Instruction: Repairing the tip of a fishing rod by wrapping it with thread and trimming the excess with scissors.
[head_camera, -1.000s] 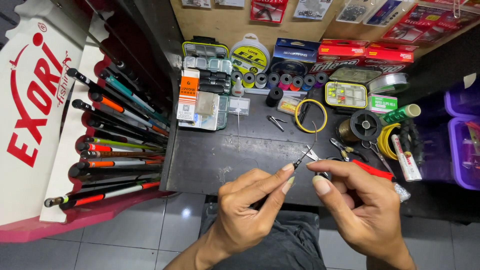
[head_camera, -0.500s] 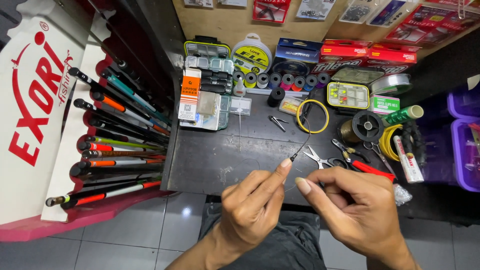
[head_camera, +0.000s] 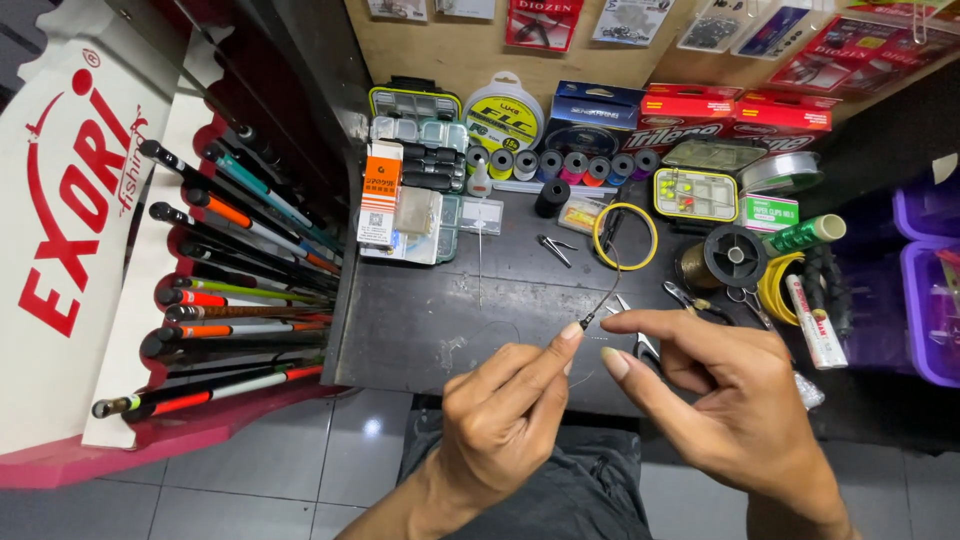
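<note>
Hands working a thin dark hook over the workbench's front edge.
L hand (head_camera: 500, 425) pinches the hook (head_camera: 603, 300) betw. thumb and forefinger; R hand (head_camera: 730, 400) half open, fingertips just beside it, grip cannot be told. Behind: pliers (head_camera: 690, 300), yellow ring (head_camera: 625, 235), line spools (head_camera: 560, 165) at back edge; rod rack (head_camera: 220, 300) off the left edge.

You are looking down on a scuffed black worktable (head_camera: 420, 330) at the centre, with a plywood back wall (head_camera: 430, 50) hung with packets running from 11 to 2 o'clock. At 9 o'clock a red-and-white display rack (head_camera: 70, 250) holds slanted fishing rods. Glossy grey floor tiles (head_camera: 300, 470) spread from 6 to 8 o'clock, catching a small glint of overhead light.
</note>
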